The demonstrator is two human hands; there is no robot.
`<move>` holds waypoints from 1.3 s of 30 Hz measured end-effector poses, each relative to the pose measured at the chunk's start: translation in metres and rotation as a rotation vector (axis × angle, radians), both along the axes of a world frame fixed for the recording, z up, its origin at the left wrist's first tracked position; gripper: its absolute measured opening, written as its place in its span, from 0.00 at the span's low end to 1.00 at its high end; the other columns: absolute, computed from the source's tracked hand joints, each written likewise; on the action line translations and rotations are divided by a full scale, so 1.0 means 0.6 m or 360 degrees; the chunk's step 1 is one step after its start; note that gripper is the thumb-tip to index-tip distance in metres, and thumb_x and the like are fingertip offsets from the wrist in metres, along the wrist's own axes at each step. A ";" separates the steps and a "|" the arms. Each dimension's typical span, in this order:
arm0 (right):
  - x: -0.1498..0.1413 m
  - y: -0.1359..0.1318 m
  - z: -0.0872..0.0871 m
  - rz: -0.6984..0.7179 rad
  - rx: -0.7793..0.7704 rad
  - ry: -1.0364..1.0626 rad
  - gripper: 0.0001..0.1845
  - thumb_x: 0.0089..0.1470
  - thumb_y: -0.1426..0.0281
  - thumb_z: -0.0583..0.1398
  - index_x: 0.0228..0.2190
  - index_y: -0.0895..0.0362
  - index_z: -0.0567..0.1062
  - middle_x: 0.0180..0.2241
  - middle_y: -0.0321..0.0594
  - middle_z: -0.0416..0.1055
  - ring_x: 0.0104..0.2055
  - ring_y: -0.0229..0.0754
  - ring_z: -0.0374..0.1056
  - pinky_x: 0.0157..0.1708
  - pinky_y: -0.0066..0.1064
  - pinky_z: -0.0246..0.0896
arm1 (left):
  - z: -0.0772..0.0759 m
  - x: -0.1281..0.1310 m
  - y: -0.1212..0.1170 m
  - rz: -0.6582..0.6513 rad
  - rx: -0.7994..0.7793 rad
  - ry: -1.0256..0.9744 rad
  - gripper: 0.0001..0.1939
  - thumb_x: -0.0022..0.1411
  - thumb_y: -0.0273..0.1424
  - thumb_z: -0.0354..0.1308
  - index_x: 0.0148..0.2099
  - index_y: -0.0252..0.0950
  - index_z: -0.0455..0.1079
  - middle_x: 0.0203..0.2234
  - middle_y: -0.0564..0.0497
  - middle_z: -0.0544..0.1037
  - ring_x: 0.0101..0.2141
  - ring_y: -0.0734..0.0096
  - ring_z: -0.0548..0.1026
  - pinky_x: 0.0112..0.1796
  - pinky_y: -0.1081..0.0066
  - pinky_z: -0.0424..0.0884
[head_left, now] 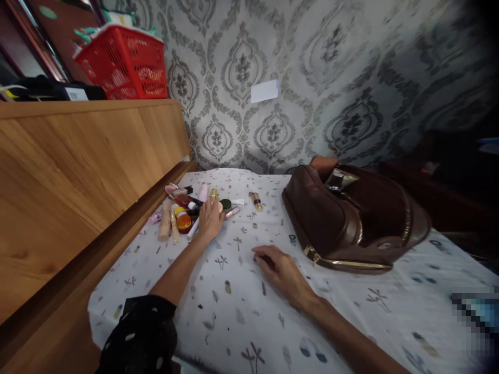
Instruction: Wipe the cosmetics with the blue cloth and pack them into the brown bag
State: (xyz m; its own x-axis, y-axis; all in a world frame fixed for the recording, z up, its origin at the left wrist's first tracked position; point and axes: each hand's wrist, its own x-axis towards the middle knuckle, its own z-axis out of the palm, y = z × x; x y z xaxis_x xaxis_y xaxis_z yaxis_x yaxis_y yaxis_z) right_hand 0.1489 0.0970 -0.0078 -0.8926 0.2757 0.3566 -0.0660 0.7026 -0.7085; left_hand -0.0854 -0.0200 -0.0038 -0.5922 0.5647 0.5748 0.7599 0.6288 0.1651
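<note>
My left hand (211, 221) reaches into a cluster of cosmetics, its fingers bent down among them. A gold-capped tube (214, 194) stands just beyond the fingertips, and a dark green round lid (225, 204) lies to their right. Whatever the fingers grip is hidden. Around this hand are an orange-lidded jar (184, 223), a beige tube (165, 223), a pink bottle (203, 192) and a pinkish tube (232, 212). My right hand (278, 267) rests on the tablecloth, holding nothing, fingers loosely curved and the thumb apart. Beyond it lies a small black-and-gold bottle (256, 201).
A brown leather bag (319, 223) with gold zippers sits at the right, its top unzipped. The patterned white tablecloth (234, 322) meets a wooden cabinet (97, 150) on the left. A red basket (132, 62) stands on the cabinet. Grey patterned wallpaper (241, 67) rises behind.
</note>
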 end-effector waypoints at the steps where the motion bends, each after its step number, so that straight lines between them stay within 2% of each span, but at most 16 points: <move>1: -0.001 0.000 0.000 0.0003 0.0005 -0.0001 0.15 0.58 0.68 0.53 0.41 0.58 0.77 0.39 0.47 0.77 0.40 0.46 0.74 0.42 0.37 0.69 | 0.001 0.002 -0.001 -0.0010 -0.0005 0.0001 0.24 0.63 0.27 0.54 0.60 0.31 0.60 0.52 0.36 0.69 0.51 0.53 0.67 0.53 0.55 0.64; 5: -0.003 0.001 -0.001 0.0020 0.0024 -0.0001 0.15 0.59 0.68 0.53 0.41 0.58 0.77 0.39 0.47 0.77 0.40 0.46 0.74 0.42 0.37 0.70 | 0.007 0.008 -0.002 -0.0036 -0.0017 0.0001 0.24 0.63 0.27 0.54 0.60 0.32 0.60 0.54 0.36 0.68 0.54 0.52 0.66 0.53 0.54 0.64; 9: -0.004 0.002 -0.002 0.0031 0.0035 -0.0007 0.16 0.59 0.67 0.53 0.41 0.58 0.77 0.38 0.46 0.77 0.38 0.45 0.74 0.41 0.36 0.70 | 0.008 0.013 -0.013 -0.0037 -0.0045 0.0014 0.26 0.65 0.33 0.54 0.62 0.29 0.57 0.57 0.32 0.66 0.58 0.49 0.64 0.55 0.52 0.62; 14: -0.004 0.002 -0.003 0.0021 0.0043 0.0009 0.15 0.58 0.67 0.53 0.40 0.57 0.78 0.37 0.45 0.77 0.38 0.45 0.74 0.40 0.37 0.70 | -0.002 0.040 -0.050 -0.0032 -0.0207 0.0013 0.33 0.65 0.36 0.53 0.67 0.29 0.48 0.64 0.28 0.57 0.65 0.45 0.55 0.59 0.47 0.57; 17: -0.003 0.001 -0.003 0.0019 0.0048 0.0010 0.15 0.58 0.66 0.53 0.39 0.57 0.78 0.38 0.45 0.78 0.38 0.46 0.74 0.40 0.37 0.70 | 0.000 0.061 -0.079 -0.0043 -0.0264 -0.0023 0.30 0.65 0.32 0.52 0.66 0.30 0.50 0.64 0.31 0.57 0.64 0.47 0.58 0.58 0.50 0.61; 19: -0.003 0.001 -0.003 0.0021 0.0060 0.0013 0.15 0.59 0.66 0.53 0.40 0.57 0.78 0.38 0.46 0.78 0.38 0.46 0.74 0.40 0.38 0.70 | 0.007 0.073 -0.097 -0.0062 -0.0321 -0.0042 0.25 0.64 0.26 0.49 0.63 0.32 0.55 0.61 0.35 0.63 0.60 0.52 0.64 0.55 0.54 0.65; 22: -0.002 0.002 -0.002 0.0032 0.0075 0.0021 0.15 0.58 0.66 0.53 0.39 0.56 0.78 0.38 0.46 0.78 0.39 0.47 0.74 0.40 0.39 0.71 | 0.026 0.086 -0.119 -0.0118 -0.0462 -0.0073 0.19 0.62 0.20 0.47 0.52 0.36 0.68 0.47 0.42 0.74 0.49 0.58 0.72 0.49 0.60 0.70; 24: -0.001 0.002 -0.001 0.0044 0.0080 0.0020 0.14 0.58 0.66 0.54 0.38 0.56 0.78 0.39 0.45 0.78 0.39 0.47 0.74 0.41 0.39 0.70 | 0.038 0.090 -0.129 -0.0148 -0.0505 -0.0076 0.13 0.61 0.21 0.49 0.44 0.38 0.71 0.40 0.45 0.76 0.44 0.59 0.73 0.45 0.62 0.71; 27: -0.001 0.002 0.002 0.0058 0.0094 0.0021 0.14 0.58 0.67 0.53 0.38 0.56 0.78 0.38 0.45 0.78 0.40 0.47 0.74 0.42 0.39 0.70 | 0.050 0.090 -0.140 -0.0183 -0.0516 -0.0059 0.06 0.64 0.30 0.54 0.39 0.38 0.72 0.37 0.46 0.76 0.42 0.58 0.72 0.44 0.62 0.70; 30: -0.001 0.002 0.003 0.0063 0.0100 0.0007 0.14 0.59 0.66 0.53 0.37 0.56 0.78 0.38 0.45 0.78 0.40 0.47 0.74 0.43 0.39 0.70 | 0.051 0.087 -0.146 -0.0201 -0.0490 -0.0038 0.15 0.67 0.41 0.53 0.34 0.37 0.73 0.32 0.46 0.76 0.39 0.58 0.72 0.42 0.60 0.69; 34: -0.001 0.001 0.003 0.0058 0.0084 -0.0015 0.14 0.59 0.66 0.54 0.38 0.56 0.78 0.38 0.45 0.77 0.40 0.47 0.74 0.43 0.39 0.70 | 0.045 0.083 -0.151 -0.0122 -0.0428 -0.0026 0.21 0.69 0.38 0.50 0.26 0.36 0.70 0.25 0.46 0.74 0.35 0.60 0.72 0.41 0.61 0.68; 36: -0.001 0.001 0.003 0.0064 0.0081 -0.0005 0.13 0.59 0.66 0.54 0.38 0.56 0.78 0.38 0.45 0.77 0.40 0.47 0.74 0.43 0.39 0.70 | 0.044 0.079 -0.154 -0.0083 -0.0404 -0.0027 0.18 0.69 0.36 0.50 0.28 0.36 0.71 0.27 0.45 0.74 0.37 0.59 0.71 0.42 0.59 0.68; 39: 0.000 0.001 0.004 0.0076 0.0080 0.0010 0.13 0.59 0.66 0.54 0.37 0.55 0.78 0.37 0.45 0.78 0.40 0.47 0.73 0.42 0.39 0.70 | 0.044 0.067 -0.160 0.0030 -0.0279 0.0049 0.12 0.67 0.36 0.51 0.42 0.36 0.72 0.42 0.41 0.74 0.46 0.53 0.69 0.48 0.54 0.66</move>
